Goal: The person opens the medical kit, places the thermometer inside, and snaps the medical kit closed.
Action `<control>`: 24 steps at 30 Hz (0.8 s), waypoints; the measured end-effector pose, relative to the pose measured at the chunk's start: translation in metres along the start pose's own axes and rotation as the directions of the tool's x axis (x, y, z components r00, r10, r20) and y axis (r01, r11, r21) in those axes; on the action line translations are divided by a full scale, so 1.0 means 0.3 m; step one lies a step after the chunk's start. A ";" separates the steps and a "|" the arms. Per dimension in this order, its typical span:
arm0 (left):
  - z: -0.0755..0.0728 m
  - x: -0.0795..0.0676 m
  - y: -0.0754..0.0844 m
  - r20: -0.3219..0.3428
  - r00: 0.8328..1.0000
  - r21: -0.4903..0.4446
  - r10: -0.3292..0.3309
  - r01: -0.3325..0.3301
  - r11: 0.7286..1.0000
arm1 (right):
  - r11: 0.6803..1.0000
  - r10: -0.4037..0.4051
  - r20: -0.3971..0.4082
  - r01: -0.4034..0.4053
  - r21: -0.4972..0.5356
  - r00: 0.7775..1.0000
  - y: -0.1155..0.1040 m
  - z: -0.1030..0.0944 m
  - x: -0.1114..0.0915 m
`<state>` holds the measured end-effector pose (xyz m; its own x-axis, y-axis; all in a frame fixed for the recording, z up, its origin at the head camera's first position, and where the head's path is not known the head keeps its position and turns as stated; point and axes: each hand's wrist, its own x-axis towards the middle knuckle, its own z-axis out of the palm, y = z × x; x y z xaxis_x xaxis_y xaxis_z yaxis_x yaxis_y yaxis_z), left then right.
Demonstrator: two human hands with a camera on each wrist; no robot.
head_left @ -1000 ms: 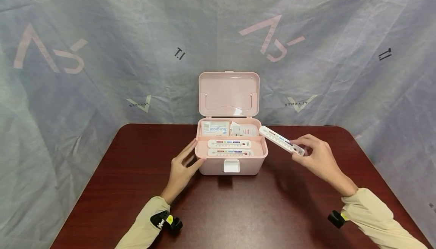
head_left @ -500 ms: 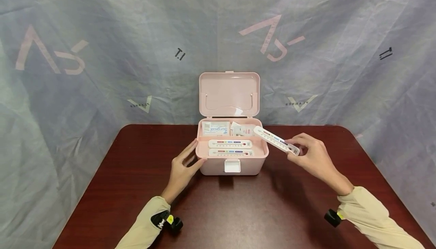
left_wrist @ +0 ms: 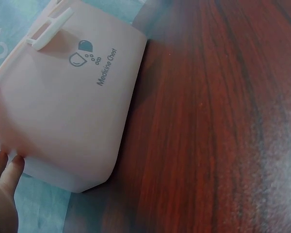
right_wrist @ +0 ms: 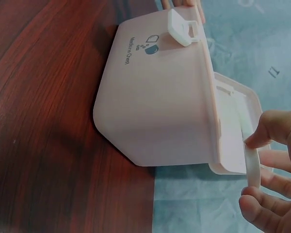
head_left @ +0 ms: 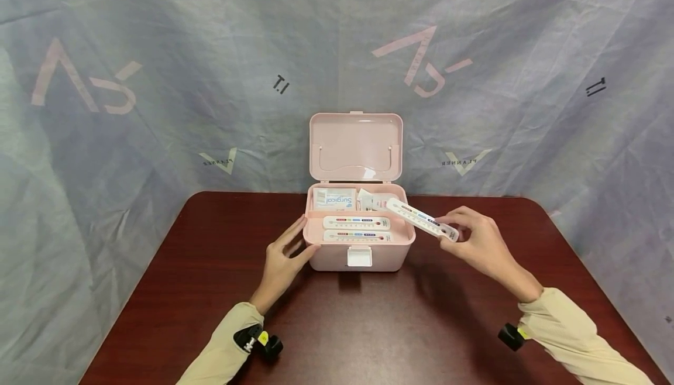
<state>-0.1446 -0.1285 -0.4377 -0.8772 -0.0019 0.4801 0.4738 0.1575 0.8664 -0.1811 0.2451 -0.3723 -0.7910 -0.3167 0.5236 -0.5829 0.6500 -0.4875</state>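
Observation:
A pink medicine chest (head_left: 337, 256) stands with its lid (head_left: 356, 142) raised. My left hand (head_left: 281, 265) rests against its left side and front corner, fingers fairly straight; in the left wrist view its fingertips (left_wrist: 12, 170) touch the wall. My right hand (head_left: 479, 241) pinches one end of a white thermometer (head_left: 418, 218). The thermometer slants over the chest's right rim, its far end above the inside. Two similar thermometers, a rear one (head_left: 356, 223) and a front one (head_left: 357, 236), lie side by side in the front compartment. In the right wrist view the held thermometer (right_wrist: 252, 167) appears edge-on.
The chest's rear compartment holds a packet marked "Surgical" (head_left: 334, 199) and a white and pink packet (head_left: 371, 200), partly covered by the held thermometer. A white latch (head_left: 360, 256) hangs at the front. The dark red wooden table (head_left: 363, 332) ends at a grey cloth backdrop (head_left: 237, 51).
My right hand has moved left with the thermometer, bringing its far end from the chest's right rim to over the inside. My left hand has stayed at the chest.

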 end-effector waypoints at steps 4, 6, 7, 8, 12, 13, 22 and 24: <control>0.002 0.000 -0.001 -0.002 1.000 -0.005 0.001 -0.001 1.000 | 1.000 -0.007 0.011 0.007 0.007 1.000 -0.007 0.003 0.007; 0.002 0.000 -0.001 -0.002 1.000 -0.010 0.001 -0.001 1.000 | 1.000 -0.012 0.018 0.012 0.009 1.000 -0.010 0.004 0.012; 0.002 0.000 -0.001 -0.002 1.000 -0.009 0.004 -0.004 1.000 | 1.000 -0.013 0.022 0.013 0.012 1.000 -0.012 0.005 0.014; 0.002 0.000 -0.001 -0.002 1.000 -0.009 0.007 -0.007 1.000 | 1.000 -0.016 0.025 0.016 0.014 1.000 -0.014 0.006 0.017; -0.001 0.001 -0.001 -0.002 1.000 -0.007 0.013 -0.013 1.000 | 1.000 -0.026 0.043 0.026 0.018 0.999 -0.019 0.009 0.024; -0.001 0.001 -0.001 -0.003 1.000 -0.006 0.013 -0.013 1.000 | 0.999 -0.029 0.047 0.028 0.018 0.998 -0.020 0.010 0.026; -0.001 -0.001 -0.005 -0.002 1.000 -0.014 0.017 -0.017 1.000 | 0.999 -0.052 0.079 0.051 0.018 0.996 -0.027 0.022 0.046; -0.003 -0.001 -0.004 0.000 1.000 -0.012 0.014 -0.014 1.000 | 0.998 -0.054 0.091 0.053 0.021 0.994 -0.032 0.027 0.051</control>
<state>-0.1450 -0.1296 -0.4388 -0.8705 0.0007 0.4922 0.4870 0.1458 0.8611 -0.1893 0.2284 -0.3653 -0.7717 -0.4131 0.4836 -0.6276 0.6179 -0.4736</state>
